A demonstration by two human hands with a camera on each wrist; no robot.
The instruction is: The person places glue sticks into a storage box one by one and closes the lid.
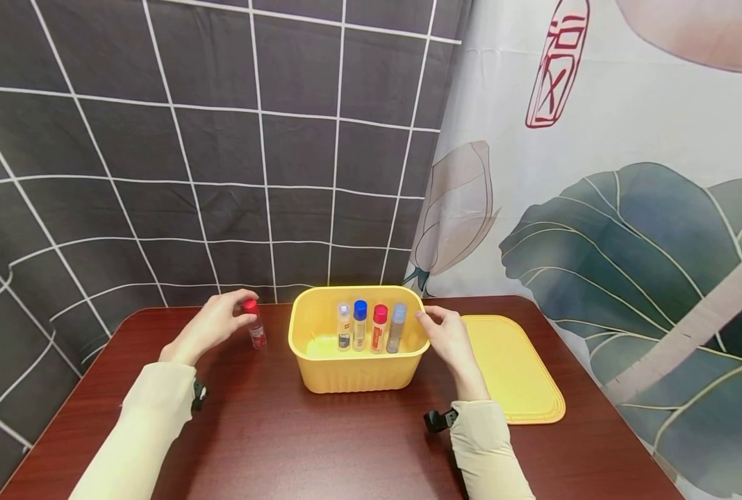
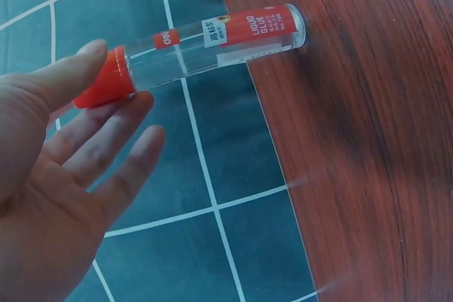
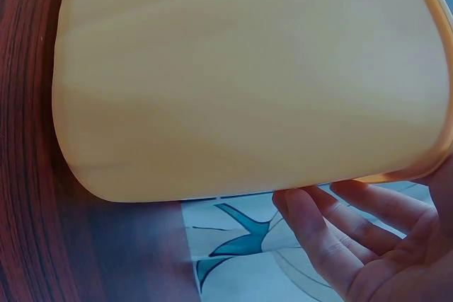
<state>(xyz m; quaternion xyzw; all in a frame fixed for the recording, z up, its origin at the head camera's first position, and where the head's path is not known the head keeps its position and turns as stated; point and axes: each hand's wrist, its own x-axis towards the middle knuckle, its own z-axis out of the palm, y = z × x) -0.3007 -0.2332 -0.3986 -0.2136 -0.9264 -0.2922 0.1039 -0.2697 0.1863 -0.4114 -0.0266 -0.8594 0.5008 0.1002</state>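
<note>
My left hand (image 1: 216, 325) pinches the red cap of a clear liquid glue bottle (image 2: 212, 44) between thumb and fingers. The bottle (image 1: 257, 332) is upright at the left of the yellow plastic box (image 1: 355, 375), its base right at the tabletop. Inside the box stand several slim bottles: one with a pale cap (image 1: 344, 330), one with a blue cap (image 1: 360, 326), a red-capped one (image 1: 379, 328) and a greyish-blue one (image 1: 397, 328). My right hand (image 1: 449, 339) grips the box's right rim, thumb at the inner side and fingers (image 3: 311, 224) along the outer wall.
A flat yellow lid (image 1: 511, 375) lies on the dark red wooden table (image 1: 321, 444), right of the box and beside the right forearm. Behind the table hang a dark grid-patterned cloth (image 1: 215, 153) and a light cloth with leaf prints (image 1: 627, 257).
</note>
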